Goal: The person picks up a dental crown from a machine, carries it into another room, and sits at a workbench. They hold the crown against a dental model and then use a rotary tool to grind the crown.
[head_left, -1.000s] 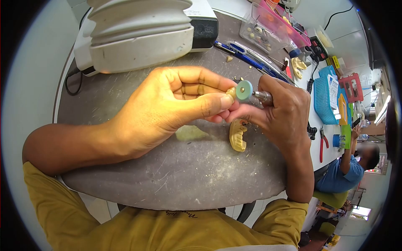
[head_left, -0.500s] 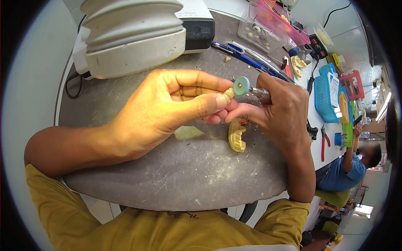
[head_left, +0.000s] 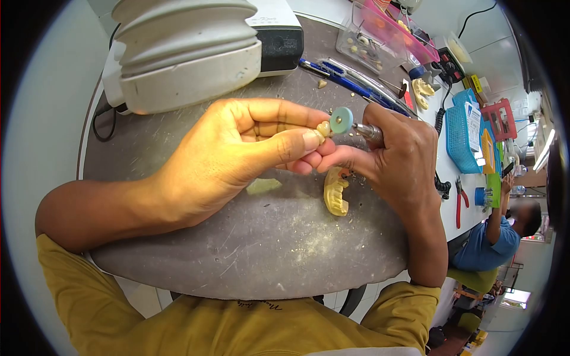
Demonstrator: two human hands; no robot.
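Observation:
Between the thumb and fingers of my left hand is a small tooth-coloured dental crown piece. My right hand is wrapped round a metal rotary handpiece, whose tip carries a pale green grinding disc. The disc's edge is right at the dental crown piece. My right thumb reaches over to the fingertips of my left hand, steadying the two together in view. Below the hands, a yellowish dental cast lies on the grey worktop.
A white ribbed suction hood fills the back left. Blue pens lie behind the hands, near a clear plastic box. To the right are red-handled pliers, a blue basket and a seated person.
The dental crown piece has turned slightly in my left fingers, showing more of its biting surface. The disc has shifted a little to the left; my hands otherwise stay in place.

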